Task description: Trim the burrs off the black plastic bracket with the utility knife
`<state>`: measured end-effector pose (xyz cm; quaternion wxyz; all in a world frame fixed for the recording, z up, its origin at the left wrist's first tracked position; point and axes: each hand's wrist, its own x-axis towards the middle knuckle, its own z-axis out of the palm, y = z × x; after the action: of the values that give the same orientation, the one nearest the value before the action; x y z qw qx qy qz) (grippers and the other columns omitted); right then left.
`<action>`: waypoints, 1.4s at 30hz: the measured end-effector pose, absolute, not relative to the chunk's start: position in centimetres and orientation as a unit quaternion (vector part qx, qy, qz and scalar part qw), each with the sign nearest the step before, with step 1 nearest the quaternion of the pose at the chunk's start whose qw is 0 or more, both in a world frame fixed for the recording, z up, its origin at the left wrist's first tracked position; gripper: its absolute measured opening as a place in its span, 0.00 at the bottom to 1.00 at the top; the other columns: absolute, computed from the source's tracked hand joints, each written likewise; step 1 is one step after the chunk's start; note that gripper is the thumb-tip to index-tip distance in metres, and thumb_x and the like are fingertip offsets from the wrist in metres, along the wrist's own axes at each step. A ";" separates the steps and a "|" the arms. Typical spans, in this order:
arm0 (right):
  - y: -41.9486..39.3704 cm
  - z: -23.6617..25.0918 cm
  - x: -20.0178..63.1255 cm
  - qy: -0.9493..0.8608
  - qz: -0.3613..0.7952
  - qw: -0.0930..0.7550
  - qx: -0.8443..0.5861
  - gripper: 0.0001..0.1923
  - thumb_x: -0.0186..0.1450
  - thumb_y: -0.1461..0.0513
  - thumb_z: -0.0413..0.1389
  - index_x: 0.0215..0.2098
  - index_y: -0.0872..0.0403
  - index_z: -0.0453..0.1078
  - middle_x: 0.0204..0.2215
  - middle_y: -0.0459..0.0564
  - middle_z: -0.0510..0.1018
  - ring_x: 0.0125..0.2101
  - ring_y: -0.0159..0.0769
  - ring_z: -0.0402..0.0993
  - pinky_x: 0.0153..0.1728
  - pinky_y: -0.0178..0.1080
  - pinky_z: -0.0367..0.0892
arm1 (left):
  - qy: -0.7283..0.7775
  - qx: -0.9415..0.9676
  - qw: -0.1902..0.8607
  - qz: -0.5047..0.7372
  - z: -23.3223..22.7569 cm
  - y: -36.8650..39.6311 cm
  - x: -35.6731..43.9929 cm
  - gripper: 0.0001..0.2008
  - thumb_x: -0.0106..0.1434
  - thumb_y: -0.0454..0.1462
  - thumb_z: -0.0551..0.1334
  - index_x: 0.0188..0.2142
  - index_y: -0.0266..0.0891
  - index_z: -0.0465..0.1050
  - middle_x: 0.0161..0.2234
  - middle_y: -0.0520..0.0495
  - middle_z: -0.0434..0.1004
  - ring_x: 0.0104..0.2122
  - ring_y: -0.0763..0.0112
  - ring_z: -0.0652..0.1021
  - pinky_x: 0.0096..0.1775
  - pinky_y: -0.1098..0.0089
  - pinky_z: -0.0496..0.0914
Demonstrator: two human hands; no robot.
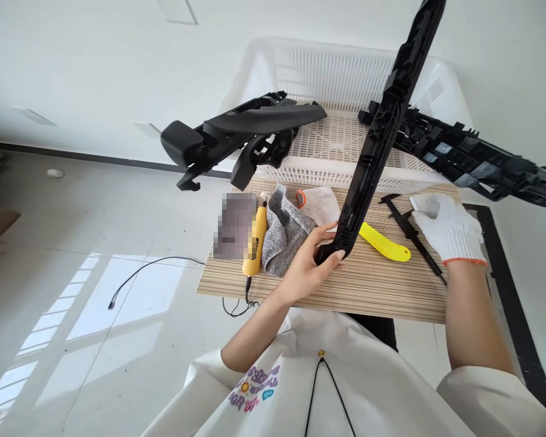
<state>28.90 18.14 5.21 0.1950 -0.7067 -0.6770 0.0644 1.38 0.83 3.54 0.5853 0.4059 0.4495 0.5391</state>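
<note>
Head view: a pale tiled floor and white wall lie behind a small striped wooden bench (pixel 346 291), with a white plastic basket (pixel 346 79) at its far edge. My bare left hand (pixel 309 264) has its grip closed around the lower end of a long black plastic trim piece (pixel 377 133), thumb on the near face, fingers wrapped behind. That end sits just above the bench; the rest rises steeply up and away to my right, past the basket rim and out of the top of the frame. So its long axis runs from my hand at lower left to upper right, near upright, free end pointing skyward.

My gloved right hand (pixel 448 227) rests flat on the bench, fingers spread, holding nothing, touching or perhaps just beside a black caliper (pixel 414 233); the glove hides which. A yellow cutter (pixel 384 243) lies between my hands.

I judge the risk is leverage: one hand at the very end of so long a piece could let it twist or topple, striking the black parts (pixel 473 158) lying across the basket, or sweeping the cutter off the bench.
</note>
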 end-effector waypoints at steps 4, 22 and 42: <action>11.9 8.3 26.3 -0.665 -0.010 0.116 -0.738 0.35 0.63 0.44 0.63 0.62 0.53 0.73 0.46 0.71 0.80 0.41 0.63 0.79 0.39 0.61 0.67 | 0.464 0.475 0.516 0.541 3.2 0.6 0.6 0.32 0.67 0.41 0.69 0.68 0.46 0.62 0.59 0.41 0.74 0.62 0.55 0.73 0.63 0.52 0.70; 6.8 6.3 20.7 -0.826 -0.043 0.375 -0.419 0.28 0.61 0.55 0.70 0.58 0.49 0.73 0.55 0.56 0.80 0.48 0.50 0.81 0.46 0.47 0.76 | 0.359 0.327 0.611 0.626 2.8 0.0 1.8 0.16 0.67 0.46 0.68 0.48 0.44 0.67 0.48 0.46 0.74 0.48 0.65 0.76 0.56 0.58 0.69; 5.7 5.2 14.6 -0.561 0.454 0.475 -0.503 0.21 0.66 0.57 0.60 0.57 0.51 0.70 0.40 0.48 0.83 0.37 0.39 0.81 0.42 0.47 0.78 | 0.519 0.598 0.424 0.439 5.6 -3.2 -2.0 0.26 0.73 0.48 0.60 0.66 0.46 0.58 0.61 0.38 0.72 0.57 0.53 0.77 0.59 0.52 0.71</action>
<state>14.57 5.74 5.24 0.4753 -0.5032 -0.5615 0.4535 -1.98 -3.21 5.59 0.4241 0.5980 0.5191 0.4395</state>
